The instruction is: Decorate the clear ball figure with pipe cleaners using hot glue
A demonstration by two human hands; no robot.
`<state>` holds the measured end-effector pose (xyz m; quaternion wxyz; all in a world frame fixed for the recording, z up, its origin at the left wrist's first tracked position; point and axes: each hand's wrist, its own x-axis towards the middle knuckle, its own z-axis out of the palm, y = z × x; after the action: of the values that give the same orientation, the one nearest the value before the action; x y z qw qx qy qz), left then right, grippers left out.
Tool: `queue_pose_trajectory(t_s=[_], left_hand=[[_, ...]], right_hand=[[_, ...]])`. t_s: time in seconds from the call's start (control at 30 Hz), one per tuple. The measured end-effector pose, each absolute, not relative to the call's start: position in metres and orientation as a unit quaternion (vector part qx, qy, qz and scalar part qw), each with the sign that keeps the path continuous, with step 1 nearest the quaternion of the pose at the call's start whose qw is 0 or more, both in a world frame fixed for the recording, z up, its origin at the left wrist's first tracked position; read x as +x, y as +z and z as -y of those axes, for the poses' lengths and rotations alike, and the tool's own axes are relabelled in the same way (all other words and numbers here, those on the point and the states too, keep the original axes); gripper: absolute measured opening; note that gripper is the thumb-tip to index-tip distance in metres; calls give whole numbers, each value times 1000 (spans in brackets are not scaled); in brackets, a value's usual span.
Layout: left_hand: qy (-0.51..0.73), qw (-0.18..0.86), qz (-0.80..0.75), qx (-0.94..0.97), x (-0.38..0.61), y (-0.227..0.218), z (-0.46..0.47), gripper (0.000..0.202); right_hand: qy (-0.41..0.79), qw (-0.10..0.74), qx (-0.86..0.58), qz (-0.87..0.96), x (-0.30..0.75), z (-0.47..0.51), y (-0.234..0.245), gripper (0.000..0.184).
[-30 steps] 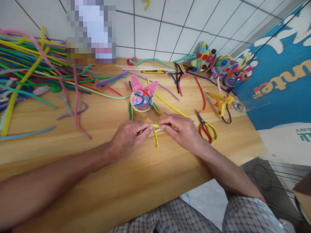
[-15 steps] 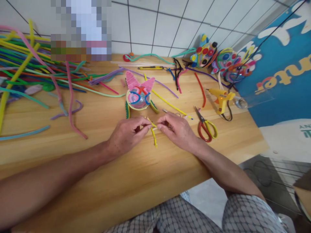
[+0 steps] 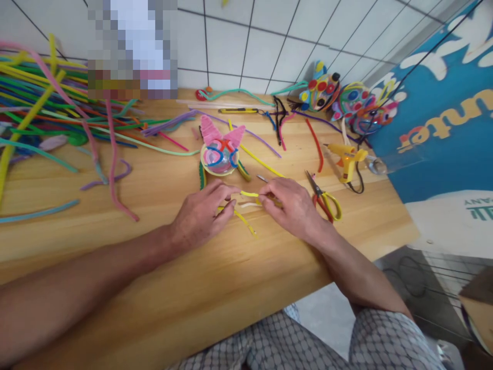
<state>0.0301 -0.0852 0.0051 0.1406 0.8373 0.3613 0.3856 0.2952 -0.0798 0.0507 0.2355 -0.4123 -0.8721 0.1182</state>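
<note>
At the wooden table (image 3: pixel 215 288), the right hand (image 3: pixel 290 205) pinches a short yellow stem (image 3: pixel 249 194) between both hands. The left hand's (image 3: pixel 200 209) thumb and forefinger stand parted; grip undeterminable. Farther right, a blue panel (image 3: pixel 423 169) reads "nter"; a white surface (image 3: pixel 442 223), "ANY".

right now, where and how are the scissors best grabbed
Probably by the yellow loop, coming from the near right: the scissors lie loops toward you, blades pointing away, and the right hand partly hides the orange loop.
</note>
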Motion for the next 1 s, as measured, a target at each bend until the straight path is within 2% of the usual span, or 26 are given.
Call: queue_pose_trajectory(t_s=[0.1, 0.23, 0.4, 0.63, 0.87, 1.0], left_hand=[[394, 89, -359, 841, 29, 7, 87, 29], [392, 70, -308, 864, 29, 9, 87, 7], [403, 91, -326, 850, 30, 10, 84, 3], [377, 167, -377, 829, 28, 11, 83, 13], [382, 165, -403, 815, 29, 15, 85, 23], [398, 163, -397, 811, 29, 16, 82, 20]], right_hand=[[122, 259, -380, 879, 295, 84, 60, 13], [123, 276, -355, 885, 289, 90, 57, 15], [166, 305, -396, 850, 290, 88, 52, 17], [220, 297, -410, 834, 290, 88, 50, 18], [239, 306, -375, 842, 281, 96, 41, 15], [268, 302, -403, 822, 281, 98, 42, 17]])
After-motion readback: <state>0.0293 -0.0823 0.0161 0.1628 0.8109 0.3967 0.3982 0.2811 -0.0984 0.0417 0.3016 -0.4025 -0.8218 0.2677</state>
